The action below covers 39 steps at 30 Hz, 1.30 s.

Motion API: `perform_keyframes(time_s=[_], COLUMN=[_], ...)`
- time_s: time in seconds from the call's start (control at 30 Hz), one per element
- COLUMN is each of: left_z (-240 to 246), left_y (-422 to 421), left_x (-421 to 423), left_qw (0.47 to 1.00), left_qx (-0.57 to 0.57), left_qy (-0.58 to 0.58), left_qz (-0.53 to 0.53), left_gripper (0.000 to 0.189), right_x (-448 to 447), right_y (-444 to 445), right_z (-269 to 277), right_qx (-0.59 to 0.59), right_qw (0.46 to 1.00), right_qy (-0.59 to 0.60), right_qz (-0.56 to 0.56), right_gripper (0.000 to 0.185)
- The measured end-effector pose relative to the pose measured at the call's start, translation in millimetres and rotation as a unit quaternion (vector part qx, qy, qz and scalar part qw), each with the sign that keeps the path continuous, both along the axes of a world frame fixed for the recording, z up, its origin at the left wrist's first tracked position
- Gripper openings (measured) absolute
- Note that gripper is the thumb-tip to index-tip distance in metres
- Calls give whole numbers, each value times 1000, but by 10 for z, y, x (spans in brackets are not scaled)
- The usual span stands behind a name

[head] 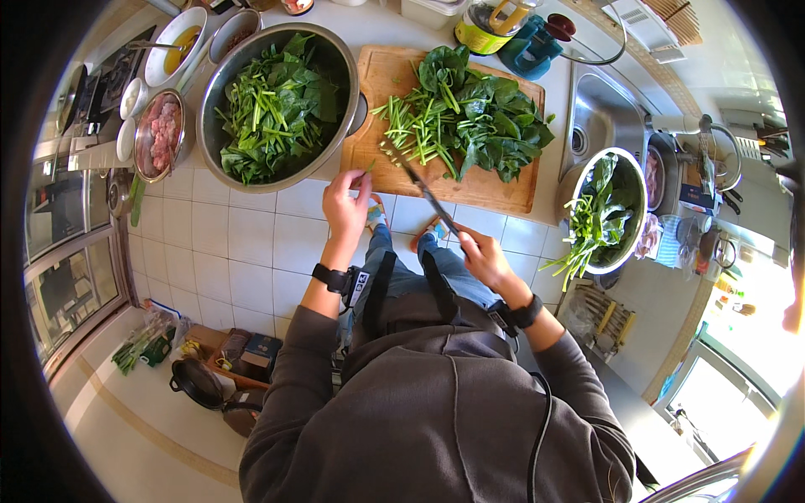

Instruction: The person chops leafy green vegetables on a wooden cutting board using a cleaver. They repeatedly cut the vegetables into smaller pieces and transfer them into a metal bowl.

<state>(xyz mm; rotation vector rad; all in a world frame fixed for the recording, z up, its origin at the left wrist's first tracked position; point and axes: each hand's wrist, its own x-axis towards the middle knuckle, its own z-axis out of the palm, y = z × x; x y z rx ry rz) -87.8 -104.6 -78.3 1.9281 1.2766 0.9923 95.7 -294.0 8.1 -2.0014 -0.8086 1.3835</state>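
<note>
My right hand (483, 254) grips the handle of a kitchen knife (422, 188), whose blade points up and left over the front left part of the wooden cutting board (497, 198). Small cut bits lie by its tip. Leafy greens (484, 119), with cut stems to their left, are heaped on the board. My left hand (349, 204) pinches a small green piece (370, 167) between thumb and fingers, just off the board's front left corner. Left of the board, a large metal bowl (207, 148) holds cut leaves and stems.
At right, a bowl of long-stemmed greens (640, 214) stands by the sink (604, 94). A bowl of raw meat (165, 135) and a white dish with yellow liquid (152, 63) are at left. A glass jar (484, 34) and a teal appliance (531, 50) stand behind the board.
</note>
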Motion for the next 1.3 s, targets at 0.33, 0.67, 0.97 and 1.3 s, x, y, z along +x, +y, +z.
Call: perform_keyframes(time_s=[0.33, 0.67, 0.97, 1.3], left_z=[199, -147, 523, 541], left_y=[801, 1873, 1825, 1407], left_x=[1299, 2289, 1738, 1433], left_qw=[992, 943, 915, 924], left_qx=[77, -197, -346, -283], left_qy=[56, 190, -86, -202], left_qz=[-80, -192, -190, -160], left_gripper=[33, 50, 21, 27], right_x=[182, 60, 142, 305], right_y=[-689, -916, -919, -748], right_z=[288, 257, 171, 209], right_qx=[13, 36, 36, 27], right_qw=[955, 929, 925, 937], right_qy=[71, 83, 116, 74], right_qz=[-287, -358, -360, -341], right_gripper=[47, 48, 43, 44])
